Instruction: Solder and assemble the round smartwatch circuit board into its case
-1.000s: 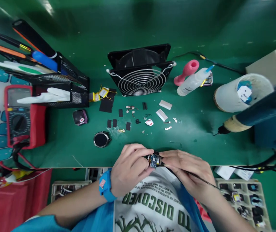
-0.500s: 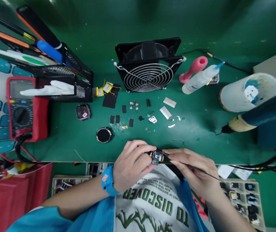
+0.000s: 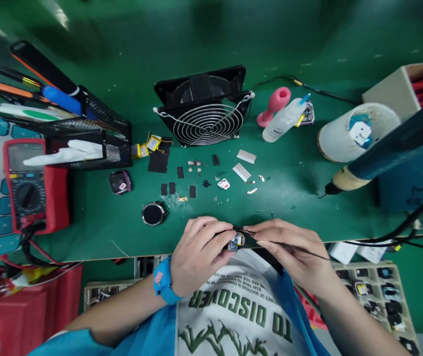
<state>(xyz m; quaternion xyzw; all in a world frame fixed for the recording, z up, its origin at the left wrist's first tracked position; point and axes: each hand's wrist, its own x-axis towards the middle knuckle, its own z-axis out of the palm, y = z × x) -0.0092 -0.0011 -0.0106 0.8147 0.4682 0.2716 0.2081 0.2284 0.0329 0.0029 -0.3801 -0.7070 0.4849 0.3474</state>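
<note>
My left hand (image 3: pixel 201 251), with a blue strap at the wrist, pinches a small watch circuit board (image 3: pixel 235 242) at the table's front edge. Its fingers cover part of the board. Closed round thin dark tweezers (image 3: pixel 302 248), my right hand (image 3: pixel 293 253) holds their tips at the board's upper side. Whether the tips grip anything is too small to tell. Beyond my left hand lies a round watch (image 3: pixel 153 214). Small black pads (image 3: pixel 192 191), a white-and-red sticker (image 3: pixel 223 184) and several tiny parts are spread over the green table (image 3: pixel 293 207).
A fan (image 3: pixel 207 123) stands at the back. To its right are a pink-handled tool (image 3: pixel 275 105), a dropper bottle (image 3: pixel 285 120), a white cup (image 3: pixel 345 138) and a hot-tipped-looking iron (image 3: pixel 348 178). A red multimeter (image 3: pixel 55 198) and mesh holder (image 3: pixel 118 143) occupy the left. Parts trays (image 3: pixel 376 291) sit below.
The view has shifted, so the tabletop things appear further left. Both hands keep their hold, and the circuit board looks slightly turned, with more of it behind my left fingers.
</note>
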